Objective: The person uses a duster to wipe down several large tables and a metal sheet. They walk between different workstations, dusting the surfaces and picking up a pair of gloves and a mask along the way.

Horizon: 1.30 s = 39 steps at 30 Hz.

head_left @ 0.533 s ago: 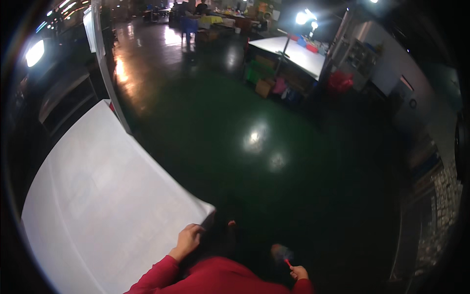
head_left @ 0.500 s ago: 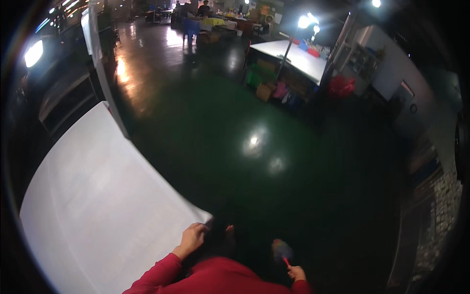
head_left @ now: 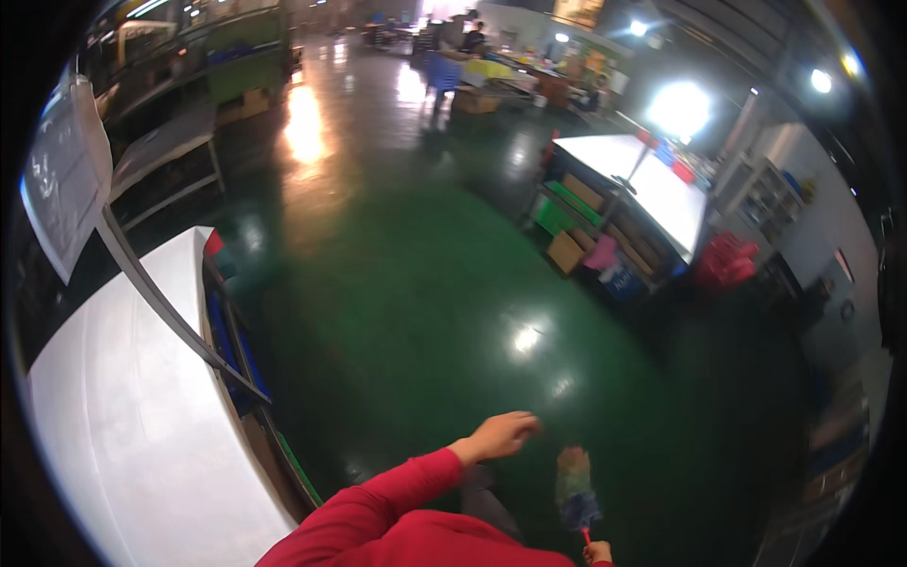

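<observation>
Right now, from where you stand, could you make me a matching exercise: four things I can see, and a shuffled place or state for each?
Things
1. fluffy duster
2. left hand
3. green crate
4. red bag

Places or states
A. under the far white-topped table
B. seen against the green floor
C. just right of the far white-topped table
D. held by its red handle in the right hand

Pairs: 1-D, 2-B, 3-A, 4-C

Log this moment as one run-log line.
left hand: no object visible, over green floor | right hand: holding red-handled multicolored duster | left side: white-topped worktable
</observation>
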Each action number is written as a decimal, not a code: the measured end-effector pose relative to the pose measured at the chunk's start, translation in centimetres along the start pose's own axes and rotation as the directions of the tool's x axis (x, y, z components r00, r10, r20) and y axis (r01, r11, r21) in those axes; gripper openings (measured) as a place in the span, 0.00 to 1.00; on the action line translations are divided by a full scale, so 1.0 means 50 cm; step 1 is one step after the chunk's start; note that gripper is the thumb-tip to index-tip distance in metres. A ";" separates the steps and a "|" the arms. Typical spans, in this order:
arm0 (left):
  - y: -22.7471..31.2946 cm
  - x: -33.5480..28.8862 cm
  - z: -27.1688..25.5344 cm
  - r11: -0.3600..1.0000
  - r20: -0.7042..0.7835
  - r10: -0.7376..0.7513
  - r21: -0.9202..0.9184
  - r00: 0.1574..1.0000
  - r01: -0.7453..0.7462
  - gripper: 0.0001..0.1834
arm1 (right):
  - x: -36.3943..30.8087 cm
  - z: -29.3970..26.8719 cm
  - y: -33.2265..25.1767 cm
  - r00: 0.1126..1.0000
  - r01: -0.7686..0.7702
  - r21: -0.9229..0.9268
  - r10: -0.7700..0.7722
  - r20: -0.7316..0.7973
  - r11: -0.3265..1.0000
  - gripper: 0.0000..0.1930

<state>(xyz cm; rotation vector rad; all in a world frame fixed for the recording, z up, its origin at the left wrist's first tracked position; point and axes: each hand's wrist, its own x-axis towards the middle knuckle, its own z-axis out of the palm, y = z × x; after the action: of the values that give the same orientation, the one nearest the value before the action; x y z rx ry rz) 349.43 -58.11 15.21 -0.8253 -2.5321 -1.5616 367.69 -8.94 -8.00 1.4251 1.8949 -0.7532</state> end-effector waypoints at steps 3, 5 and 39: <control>-0.295 -0.111 -0.006 0.761 -0.013 -0.617 0.243 0.787 0.601 0.13 | 0.145 0.013 -0.257 0.998 0.057 -0.314 -0.041 0.057 0.948 0.10; -0.379 -0.217 -0.046 0.281 -0.040 -0.946 0.391 0.322 0.876 0.15 | 0.280 -0.014 -0.391 0.991 0.125 -0.554 -0.083 0.101 0.823 0.12; -1.026 -0.110 -1.328 0.513 -0.699 -0.693 -0.308 0.175 0.801 0.10 | -1.170 1.286 -2.366 0.048 0.980 0.126 -0.791 0.610 0.157 0.11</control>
<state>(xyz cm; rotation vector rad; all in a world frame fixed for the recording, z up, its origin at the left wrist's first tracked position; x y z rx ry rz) 315.27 -134.12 4.01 1.1872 -2.2594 -1.3277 275.08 -122.18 4.58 -0.5342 2.0928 -1.1431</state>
